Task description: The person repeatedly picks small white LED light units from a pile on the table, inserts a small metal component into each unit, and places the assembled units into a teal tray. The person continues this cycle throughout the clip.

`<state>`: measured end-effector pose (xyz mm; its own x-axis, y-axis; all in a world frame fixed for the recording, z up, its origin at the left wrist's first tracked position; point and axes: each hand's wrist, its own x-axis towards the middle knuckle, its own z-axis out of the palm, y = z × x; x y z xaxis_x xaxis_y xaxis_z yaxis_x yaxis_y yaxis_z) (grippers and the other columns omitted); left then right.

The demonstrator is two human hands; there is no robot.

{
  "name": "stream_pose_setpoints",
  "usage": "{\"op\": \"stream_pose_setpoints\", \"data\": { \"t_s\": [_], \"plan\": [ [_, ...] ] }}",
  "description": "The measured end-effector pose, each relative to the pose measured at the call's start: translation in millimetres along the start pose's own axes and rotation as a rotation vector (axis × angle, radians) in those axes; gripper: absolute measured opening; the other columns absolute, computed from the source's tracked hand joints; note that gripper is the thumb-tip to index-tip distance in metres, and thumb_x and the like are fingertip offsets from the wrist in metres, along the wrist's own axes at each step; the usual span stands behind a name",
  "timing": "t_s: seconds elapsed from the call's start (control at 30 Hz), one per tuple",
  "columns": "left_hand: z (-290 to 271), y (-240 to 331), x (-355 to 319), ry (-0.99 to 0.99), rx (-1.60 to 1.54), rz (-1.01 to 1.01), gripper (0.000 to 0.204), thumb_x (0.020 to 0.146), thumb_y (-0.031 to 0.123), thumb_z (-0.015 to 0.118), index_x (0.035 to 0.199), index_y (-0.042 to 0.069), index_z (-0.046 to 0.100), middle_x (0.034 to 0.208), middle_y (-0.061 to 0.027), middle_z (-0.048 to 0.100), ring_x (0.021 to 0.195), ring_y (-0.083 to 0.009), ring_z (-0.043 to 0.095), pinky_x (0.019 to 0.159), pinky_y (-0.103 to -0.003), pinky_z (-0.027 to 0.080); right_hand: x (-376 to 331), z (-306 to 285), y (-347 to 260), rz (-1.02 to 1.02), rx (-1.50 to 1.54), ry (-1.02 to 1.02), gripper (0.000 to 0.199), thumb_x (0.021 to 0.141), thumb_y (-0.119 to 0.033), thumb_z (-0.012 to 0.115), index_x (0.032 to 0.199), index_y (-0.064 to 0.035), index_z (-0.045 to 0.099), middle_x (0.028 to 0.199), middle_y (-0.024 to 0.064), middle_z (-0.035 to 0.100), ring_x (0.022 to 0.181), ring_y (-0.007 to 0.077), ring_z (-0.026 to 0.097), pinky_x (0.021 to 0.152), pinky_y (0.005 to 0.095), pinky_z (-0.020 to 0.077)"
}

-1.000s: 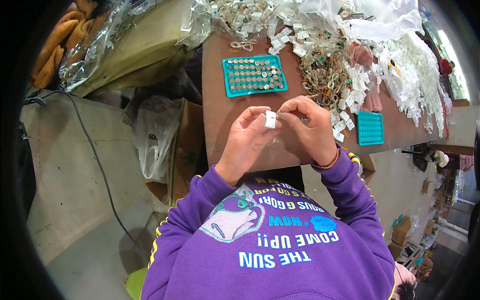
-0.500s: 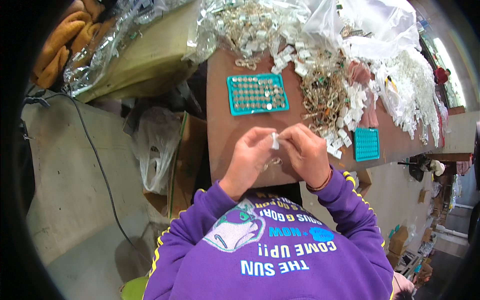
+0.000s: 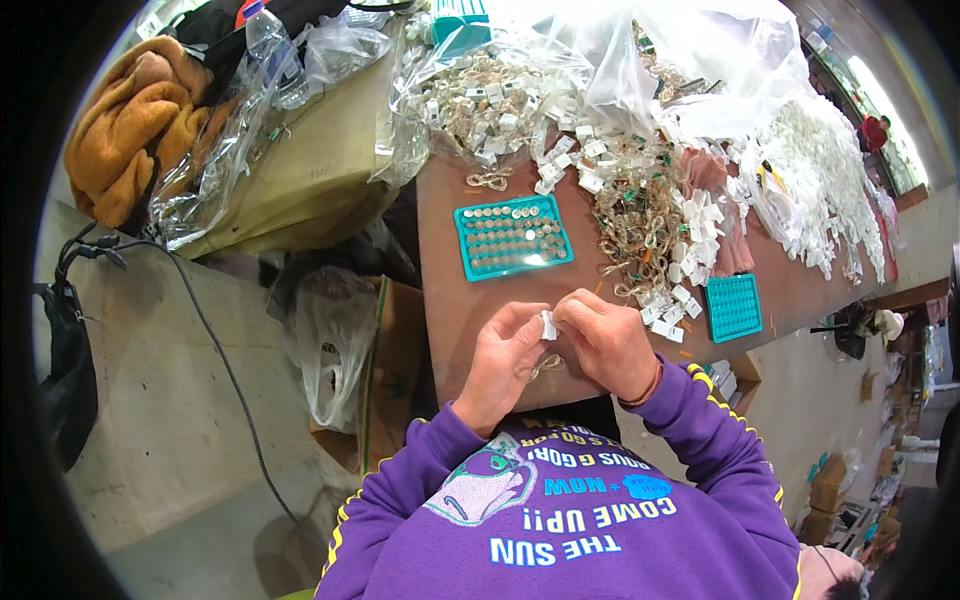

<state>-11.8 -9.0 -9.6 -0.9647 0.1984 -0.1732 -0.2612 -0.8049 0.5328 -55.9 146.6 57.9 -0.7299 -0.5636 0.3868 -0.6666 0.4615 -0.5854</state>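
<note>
My left hand (image 3: 503,358) pinches a small white plastic piece (image 3: 548,326) between thumb and fingertips, above the near edge of the brown table. A thin looped cord (image 3: 540,369) hangs just below it, beside the left fingers. Against the right side of the white piece, my right hand (image 3: 608,342) is closed, its thumb and forefinger pressed together. Whatever those right fingertips grip is too small or hidden to name. Beyond my hands lies a teal tray (image 3: 506,273) with rows of round silver button cells (image 3: 500,237).
Right of the tray, a heap of corded white pieces (image 3: 645,215) spreads over the table (image 3: 448,300). A second teal tray (image 3: 734,308) lies near the right edge. Clear plastic bags (image 3: 745,60) and a white pile (image 3: 825,185) are farther back. A cardboard box (image 3: 392,365) stands at left.
The whole view has shifted, so the table and trays sit lower in the picture. Both hands stay together at the white piece, which appears slightly turned.
</note>
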Motion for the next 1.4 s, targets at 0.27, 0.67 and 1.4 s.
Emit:
{"op": "stream_pose_setpoints", "data": {
  "t_s": [0.27, 0.67, 1.4],
  "plan": [
    [32.7, 32.1, 3.6, -0.067, 0.742, 0.145, 0.021, 0.095, 0.013, 0.061, 0.112, 0.002, 0.059, 0.101, -0.0077, 0.065, 0.092, -0.0184, 0.065, 0.079, -0.029, 0.052, -7.3, -17.6, 9.1, 0.111, 0.078, 0.096, 0.011, 0.08, -0.006, 0.069, 0.089, -0.0049, 0.063, 0.084, 0.0101, 0.063, 0.072, 0.0308, 0.064, 0.061, 0.0356, 0.051],
    [53.8, 62.5, 204.4, -0.197, 2.403, 0.738, 0.028, 0.087, 0.016, 0.063, 0.113, 0.009, 0.058, 0.095, -0.0093, 0.063, 0.086, -0.0314, 0.066, 0.072, -0.042, 0.054, -49.7, -28.6, 6.7, 0.2, 0.119, 0.259, 0.009, 0.081, -0.004, 0.07, 0.088, -0.0022, 0.065, 0.084, 0.0116, 0.067, 0.073, 0.0283, 0.066, 0.063, 0.0326, 0.0521],
    [22.9, 62.5, 16.8, -0.026, 0.625, 0.218, 0.029, 0.09, 0.003, 0.063, 0.119, 0.002, 0.061, 0.113, -0.0046, 0.066, 0.094, -0.0159, 0.067, 0.074, -0.025, 0.051, 134.6, -34.2, 150.0, 0.058, -0.816, -0.034, 0.008, 0.079, -0.02, 0.066, 0.077, -0.0121, 0.069, 0.088, 0.0058, 0.068, 0.098, 0.0248, 0.062, 0.087, 0.0429, 0.0421]
  ]
}}
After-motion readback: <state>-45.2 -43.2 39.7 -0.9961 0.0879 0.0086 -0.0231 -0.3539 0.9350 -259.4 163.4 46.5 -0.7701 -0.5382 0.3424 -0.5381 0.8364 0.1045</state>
